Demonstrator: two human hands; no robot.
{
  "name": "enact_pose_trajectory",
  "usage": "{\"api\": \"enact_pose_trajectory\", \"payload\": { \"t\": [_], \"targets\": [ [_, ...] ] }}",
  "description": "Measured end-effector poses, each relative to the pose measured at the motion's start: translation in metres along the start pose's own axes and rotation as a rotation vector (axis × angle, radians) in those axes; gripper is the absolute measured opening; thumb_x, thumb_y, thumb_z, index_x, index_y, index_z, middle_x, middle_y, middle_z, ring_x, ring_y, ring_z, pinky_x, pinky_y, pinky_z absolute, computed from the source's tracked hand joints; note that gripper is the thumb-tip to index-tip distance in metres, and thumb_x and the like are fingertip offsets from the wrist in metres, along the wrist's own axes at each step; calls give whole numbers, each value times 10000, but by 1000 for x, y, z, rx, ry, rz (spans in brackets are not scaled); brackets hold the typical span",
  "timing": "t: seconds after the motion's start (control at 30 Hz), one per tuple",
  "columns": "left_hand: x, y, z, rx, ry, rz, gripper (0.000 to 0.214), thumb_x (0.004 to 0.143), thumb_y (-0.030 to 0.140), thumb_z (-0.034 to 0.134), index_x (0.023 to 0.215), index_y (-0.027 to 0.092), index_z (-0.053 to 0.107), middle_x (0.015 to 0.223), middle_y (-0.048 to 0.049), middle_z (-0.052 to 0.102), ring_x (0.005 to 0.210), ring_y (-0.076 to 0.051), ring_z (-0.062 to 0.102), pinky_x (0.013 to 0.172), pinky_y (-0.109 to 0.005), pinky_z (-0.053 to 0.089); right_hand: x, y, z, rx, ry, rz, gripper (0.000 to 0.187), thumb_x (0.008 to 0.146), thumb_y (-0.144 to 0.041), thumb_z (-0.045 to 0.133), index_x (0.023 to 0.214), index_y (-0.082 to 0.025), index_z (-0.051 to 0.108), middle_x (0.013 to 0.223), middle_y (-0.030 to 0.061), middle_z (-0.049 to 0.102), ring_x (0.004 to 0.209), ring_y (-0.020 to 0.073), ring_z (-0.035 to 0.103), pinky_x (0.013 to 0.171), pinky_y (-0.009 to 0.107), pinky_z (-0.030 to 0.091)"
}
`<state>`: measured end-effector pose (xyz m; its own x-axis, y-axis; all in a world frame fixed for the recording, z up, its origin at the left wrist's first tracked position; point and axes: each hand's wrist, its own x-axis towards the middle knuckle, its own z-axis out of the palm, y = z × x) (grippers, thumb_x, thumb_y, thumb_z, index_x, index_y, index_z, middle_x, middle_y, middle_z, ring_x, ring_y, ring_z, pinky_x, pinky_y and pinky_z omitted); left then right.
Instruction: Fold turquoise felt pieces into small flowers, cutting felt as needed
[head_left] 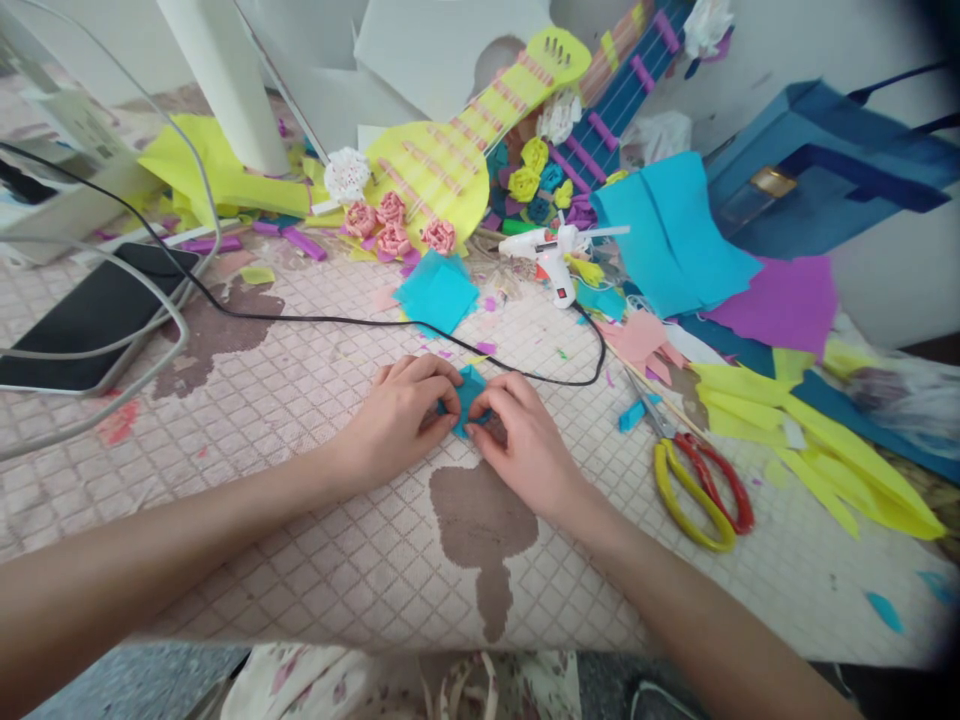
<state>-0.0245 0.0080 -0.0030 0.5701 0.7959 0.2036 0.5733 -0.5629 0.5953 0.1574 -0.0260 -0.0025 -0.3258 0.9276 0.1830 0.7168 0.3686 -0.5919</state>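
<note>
Between my two hands, a small folded piece of blue paper [469, 392] is held close to the patterned tablecloth [322, 560]. My left hand [409, 405] grips its left side with curled fingers. On the right side, my right hand [517, 430] pinches it between thumb and fingers. Just beyond lie flat squares of blue paper [437, 292]. Further back, a white glue gun [555, 255] rests with its black cord [337, 320] running across the cloth. Scissors [697, 480] with one yellow and one red handle lie right of my right hand.
A yellow paper guitar [450, 165] with pink paper roses [392, 238] leans at the back, beside a blue one [600, 120]. A tablet-like black device [90, 315] lies left under cables. Blue sheets [667, 240], purple paper [787, 300] and yellow strips [825, 440] spread on the right.
</note>
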Motion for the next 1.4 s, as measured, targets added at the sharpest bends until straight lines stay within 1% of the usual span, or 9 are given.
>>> {"api": "enact_pose_trajectory", "payload": {
  "t": [0.23, 0.47, 0.57, 0.73, 0.83, 0.93, 1.13, 1.27, 1.4],
  "targets": [
    [-1, -1, 0, 4, -8, 1, 90, 824, 148, 532, 791, 180, 610, 1100, -54, 578, 1047, -232, 521, 899, -424, 381, 0, 0, 0, 0, 2, -5, 157, 781, -142, 638, 854, -215, 518, 957, 50, 501, 967, 209, 526, 853, 371, 471],
    [-2, -1, -2, -9, -21, 1, 80, 796, 138, 542, 789, 180, 610, 1111, -49, 568, 1062, -232, 519, 920, -430, 367, -1, 1, -6, 30, -59, 10, 268, 715, -197, 726, 881, -211, 516, 1008, 62, 497, 1018, 230, 514, 892, 394, 457],
    [-2, -1, -2, -11, -33, -5, 58, 802, 164, 558, 800, 184, 612, 1121, -48, 564, 1068, -236, 519, 914, -427, 371, -2, 1, -8, 47, -70, -3, 227, 751, -201, 696, 904, -214, 529, 1017, 64, 495, 1030, 228, 507, 894, 394, 454],
    [-2, -2, 0, 4, -28, 5, 42, 812, 176, 563, 817, 178, 605, 1125, -48, 562, 1065, -232, 516, 923, -423, 370, -2, 2, -9, 92, -76, -23, 49, 875, -166, 527, 900, -208, 531, 999, 74, 493, 996, 207, 511, 853, 378, 469],
    [-1, -2, -1, 2, -27, 8, 49, 819, 179, 551, 817, 176, 600, 1123, -50, 563, 1055, -230, 519, 922, -426, 368, -2, 3, -8, 107, -45, -22, 90, 882, -132, 485, 908, -209, 522, 983, 70, 494, 962, 199, 516, 830, 368, 475],
    [-1, -2, -1, 4, -29, 13, 57, 822, 180, 542, 817, 180, 598, 1124, -48, 565, 1057, -231, 517, 918, -425, 368, -2, 4, -6, 113, -9, -18, 132, 859, -107, 499, 934, -216, 507, 974, 63, 494, 923, 191, 521, 798, 351, 480],
    [-1, 0, 0, 29, -21, -2, 28, 787, 177, 574, 813, 181, 582, 1128, -54, 566, 1059, -241, 517, 885, -416, 376, -2, 3, -4, 85, -21, 2, 136, 842, -98, 513, 914, -214, 515, 965, 64, 488, 924, 195, 522, 800, 358, 482],
    [-1, 0, -2, 26, -54, -4, 110, 743, 211, 645, 820, 184, 571, 1132, -54, 556, 1060, -248, 517, 885, -425, 376, -1, 4, -5, 98, -15, -6, 142, 815, -75, 540, 841, -211, 509, 954, 53, 482, 941, 191, 526, 808, 349, 476],
    [0, -4, -4, 12, -102, -4, 320, 661, 339, 755, 873, 194, 564, 1165, -61, 534, 1081, -276, 504, 895, -459, 376, -1, 7, -10, 111, -58, -22, 151, 793, -75, 585, 821, -209, 521, 968, 45, 492, 958, 186, 526, 820, 340, 462]
  ]
}}
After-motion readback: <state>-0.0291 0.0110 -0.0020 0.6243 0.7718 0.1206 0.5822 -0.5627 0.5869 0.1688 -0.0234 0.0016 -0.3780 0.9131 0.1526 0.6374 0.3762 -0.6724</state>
